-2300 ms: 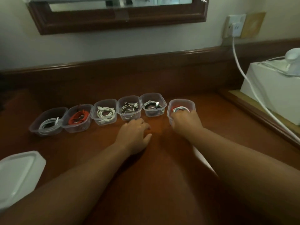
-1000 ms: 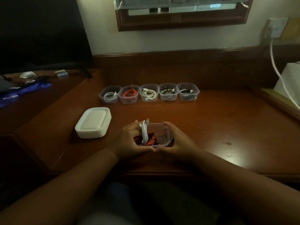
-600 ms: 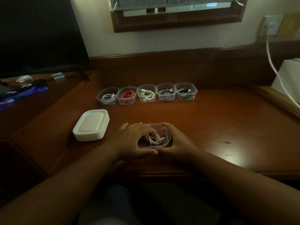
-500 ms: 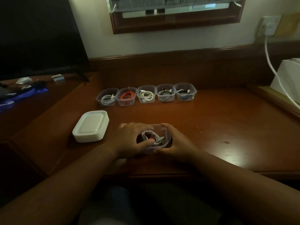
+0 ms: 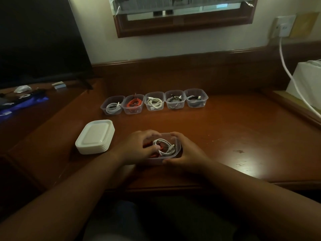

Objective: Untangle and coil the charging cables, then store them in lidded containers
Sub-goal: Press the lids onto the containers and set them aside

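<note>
Both hands on the clear tub (image 5: 178, 150)

I see my left hand (image 5: 139, 146) pinching the white cable (image 5: 164, 145) coil lying flat inside, right hand (image 5: 187, 152) cupping its side, long axis left-right.

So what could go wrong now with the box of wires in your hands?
The white cable is a springy coil that the left hand presses into the near container; let go, it might pop out and uncoil. A red cable shares that box, so the two could tangle. The lids still sit stacked aside, so a bump could spill any open container.
</note>
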A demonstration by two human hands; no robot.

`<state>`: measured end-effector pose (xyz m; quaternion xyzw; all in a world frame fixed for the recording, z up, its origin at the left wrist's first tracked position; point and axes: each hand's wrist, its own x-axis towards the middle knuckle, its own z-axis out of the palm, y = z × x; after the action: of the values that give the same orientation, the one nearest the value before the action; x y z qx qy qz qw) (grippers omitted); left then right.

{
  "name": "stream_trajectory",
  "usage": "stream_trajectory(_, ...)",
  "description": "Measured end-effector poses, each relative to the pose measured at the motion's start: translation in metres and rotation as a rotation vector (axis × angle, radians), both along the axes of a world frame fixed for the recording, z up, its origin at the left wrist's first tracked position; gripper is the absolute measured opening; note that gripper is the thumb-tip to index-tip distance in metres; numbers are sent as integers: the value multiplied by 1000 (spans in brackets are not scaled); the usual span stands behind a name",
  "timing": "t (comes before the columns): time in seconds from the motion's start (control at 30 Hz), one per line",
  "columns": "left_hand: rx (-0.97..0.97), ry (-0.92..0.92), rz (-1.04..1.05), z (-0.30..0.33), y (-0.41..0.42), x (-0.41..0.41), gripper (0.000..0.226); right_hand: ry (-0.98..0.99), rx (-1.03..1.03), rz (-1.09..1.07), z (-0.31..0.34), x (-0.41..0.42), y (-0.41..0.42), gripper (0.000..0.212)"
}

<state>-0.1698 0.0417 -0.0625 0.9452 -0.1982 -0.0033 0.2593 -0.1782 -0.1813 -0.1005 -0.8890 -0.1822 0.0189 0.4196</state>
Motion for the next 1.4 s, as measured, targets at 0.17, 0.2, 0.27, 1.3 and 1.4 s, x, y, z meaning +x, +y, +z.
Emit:
stream_trajectory(0.17,-32,-290,345,1,41,5,15,12,-19,-17,1,-1,0,108)
stream_trajectory(0.2,25,-349,416,2,53,9,14,18,-20,-20,1,0,1,109)
stream_trajectory(0.27,169,-384,517,4,77,16,21,24,-22,-26,1,1,1,111)
stream_trajectory(1.3,484,-252,584,38,72,36,16,49,6,-32,1,2,1,113)
stream_trajectory(1.4,317,-455,327,34,37,12,9,51,38,-23,1,3,1,116)
